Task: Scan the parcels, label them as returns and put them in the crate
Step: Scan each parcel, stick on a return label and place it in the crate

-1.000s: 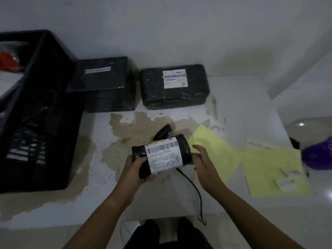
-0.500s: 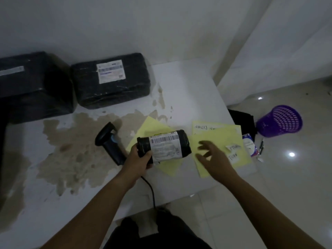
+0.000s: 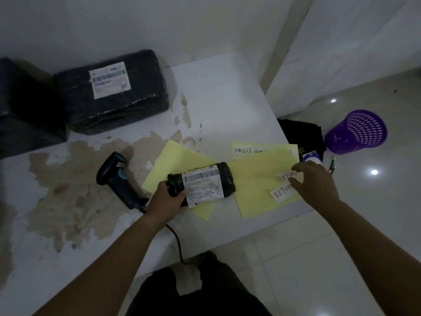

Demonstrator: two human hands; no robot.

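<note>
At the far left the crate has slipped out of view, because the head has swung to the right. What shows there now is a bulky black plastic-wrapped parcel with a white barcode label (image 3: 111, 92), waiting at the back of the stained white bench (image 3: 216, 87) with a second dark parcel beside it at the frame's edge.

The black handheld scanner with a blue band (image 3: 118, 179) lies on its side on the bench, and neither hand touches it. The scan of the parcel in hand therefore looks finished, and labelling appears to be the step under way.

Just right of the scanner, the left hand (image 3: 166, 201) curls its fingers round the left end of the small black roll-shaped parcel (image 3: 201, 182). It holds the parcel level and label-up over the pale yellow paper sheets (image 3: 257, 197); whether the parcel rests on them cannot be told.

The right hand (image 3: 316, 183), a second ago close by the parcel's right end, has travelled out to the white paper slips lettered "RETURN" (image 3: 281, 193) on the right-hand yellow sheet. It is palm down and holds nothing, its fingers spread and slightly bent. The fingertips are at the upper slip, but contact cannot be made out. The forearm reaches in diagonally from the lower right.

Beyond the bench edge a purple perforated plastic basket (image 3: 357, 131) stands on the floor.
</note>
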